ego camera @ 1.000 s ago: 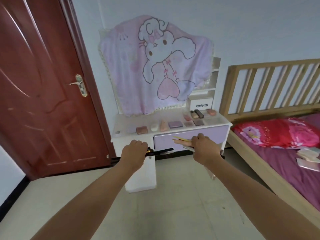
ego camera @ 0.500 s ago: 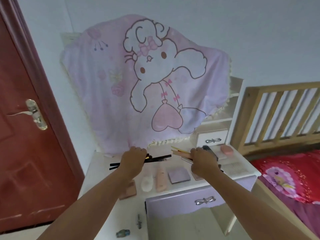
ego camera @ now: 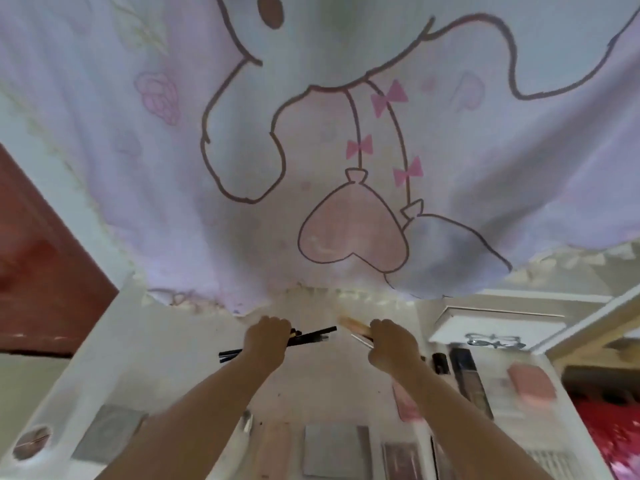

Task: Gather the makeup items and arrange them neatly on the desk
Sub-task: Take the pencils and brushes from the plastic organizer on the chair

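Note:
My left hand (ego camera: pixel 266 341) is closed around a bundle of thin black makeup pencils (ego camera: pixel 313 335) that stick out on both sides. My right hand (ego camera: pixel 393 344) grips several pale wooden-handled brushes (ego camera: pixel 353 326), their ends pointing left. Both hands hover over the back of the white dressing desk (ego camera: pixel 187 358), just under the cloth's hem. On the desk near me lie a grey palette (ego camera: pixel 334 450), a pink tube (ego camera: pixel 275 448), a pink flat case (ego camera: pixel 407 405), a tall dark bottle (ego camera: pixel 471 375) and a pink compact (ego camera: pixel 531 381).
A pink cartoon-rabbit cloth (ego camera: pixel 311 150) hangs over the desk's back and fills the upper view. A small white drawer with a bow handle (ego camera: pixel 493 336) sits at the right. A red door (ego camera: pixel 41 258) is at the left, red bedding (ego camera: pixel 609 431) at the right.
I have come right up to the desk, so it and the cloth fill the view. Both hands, still holding their items, have moved from in front of the desk to above its back part.

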A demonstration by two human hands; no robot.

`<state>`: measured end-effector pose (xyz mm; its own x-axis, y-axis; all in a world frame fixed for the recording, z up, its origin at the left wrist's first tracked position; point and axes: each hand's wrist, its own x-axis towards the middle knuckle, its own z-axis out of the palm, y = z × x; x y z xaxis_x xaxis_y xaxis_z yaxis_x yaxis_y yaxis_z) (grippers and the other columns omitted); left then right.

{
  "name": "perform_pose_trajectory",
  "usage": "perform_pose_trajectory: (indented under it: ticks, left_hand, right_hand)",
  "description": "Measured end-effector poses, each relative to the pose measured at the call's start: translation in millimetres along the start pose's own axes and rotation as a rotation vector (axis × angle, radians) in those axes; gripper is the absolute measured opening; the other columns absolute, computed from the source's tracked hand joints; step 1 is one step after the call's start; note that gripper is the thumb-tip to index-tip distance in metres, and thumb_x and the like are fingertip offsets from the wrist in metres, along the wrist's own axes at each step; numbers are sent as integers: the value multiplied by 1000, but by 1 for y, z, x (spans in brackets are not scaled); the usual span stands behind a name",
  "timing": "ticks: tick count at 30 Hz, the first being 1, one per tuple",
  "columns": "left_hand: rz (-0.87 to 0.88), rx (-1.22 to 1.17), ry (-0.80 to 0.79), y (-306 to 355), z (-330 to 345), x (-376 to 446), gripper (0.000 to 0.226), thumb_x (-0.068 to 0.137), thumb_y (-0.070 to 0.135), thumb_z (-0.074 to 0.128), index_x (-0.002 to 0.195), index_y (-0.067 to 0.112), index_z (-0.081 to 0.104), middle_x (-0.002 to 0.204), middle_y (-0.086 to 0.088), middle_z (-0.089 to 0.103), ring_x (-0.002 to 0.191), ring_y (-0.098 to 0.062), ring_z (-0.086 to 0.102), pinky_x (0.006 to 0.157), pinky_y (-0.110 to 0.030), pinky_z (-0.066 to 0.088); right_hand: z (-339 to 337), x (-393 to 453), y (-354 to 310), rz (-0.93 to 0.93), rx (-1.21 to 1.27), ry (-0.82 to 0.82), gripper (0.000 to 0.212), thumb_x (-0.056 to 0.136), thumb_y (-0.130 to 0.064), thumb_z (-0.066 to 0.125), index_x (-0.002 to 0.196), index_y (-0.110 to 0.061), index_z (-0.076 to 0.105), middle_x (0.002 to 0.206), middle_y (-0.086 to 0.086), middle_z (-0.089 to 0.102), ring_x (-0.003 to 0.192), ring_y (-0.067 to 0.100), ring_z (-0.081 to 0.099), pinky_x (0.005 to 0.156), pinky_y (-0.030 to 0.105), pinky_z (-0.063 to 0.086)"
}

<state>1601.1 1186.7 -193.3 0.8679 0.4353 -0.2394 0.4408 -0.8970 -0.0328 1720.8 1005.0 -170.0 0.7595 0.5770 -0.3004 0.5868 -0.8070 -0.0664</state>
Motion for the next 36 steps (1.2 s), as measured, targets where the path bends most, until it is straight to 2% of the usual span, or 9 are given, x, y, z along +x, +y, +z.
perform_pose_trajectory:
  ticks: [4,8,11,14,22,27,31,36]
  left_hand:
    - [-41,22,-125,13,23,39,21,93,14,45,114,14,46,115,-4,54,110,-22,48,84,-31,44]
    - [-16,53,-206,24,40,64,32,90,15,51,121,13,41,121,-6,50,114,-24,45,84,-32,42]
    - [7,18,-170,27,45,76,33,94,30,46,121,13,40,121,-6,50,113,-25,45,85,-33,40]
    - [45,10,-132,26,49,83,43,92,41,46,124,13,39,125,-6,46,116,-26,41,92,-34,35]
    - [31,-62,-98,19,50,59,68,86,48,51,139,16,21,142,-3,30,132,-25,27,110,-40,20]
    - [-46,-76,-48,5,39,13,60,90,41,47,139,14,24,146,-6,26,135,-26,22,111,-40,18]
    - [-181,-68,28,-31,26,-57,52,92,36,44,136,13,29,145,-7,28,135,-24,22,110,-38,18]
    - [-488,-41,120,-96,6,-206,45,94,33,39,135,18,33,145,-6,31,136,-25,23,110,-40,19]
  right_hand:
    - [27,53,2,-17,81,-68,27,80,-13,54,107,-11,49,108,6,55,99,24,57,69,28,41]
    - [49,82,3,-36,175,-106,30,83,-16,53,111,-9,48,112,8,54,103,26,55,76,30,42]
    - [57,96,6,-25,220,-99,32,87,-26,52,114,-9,47,113,8,52,104,25,53,77,31,43]
    - [60,101,10,-24,217,-63,35,88,-35,51,112,-9,47,112,8,50,102,25,52,78,31,44]
    - [55,91,9,-127,23,60,44,89,-40,47,123,-12,40,120,5,46,107,21,46,83,28,42]
    - [44,67,-29,-261,-42,68,48,92,-34,43,133,-11,34,142,8,32,125,25,36,98,34,38]
    - [34,26,-97,-493,-96,142,42,92,-29,40,129,-7,40,130,10,45,120,26,43,95,34,37]
    - [14,-73,-215,-836,-115,223,44,93,-33,38,131,-10,40,132,11,45,121,26,42,97,35,35]
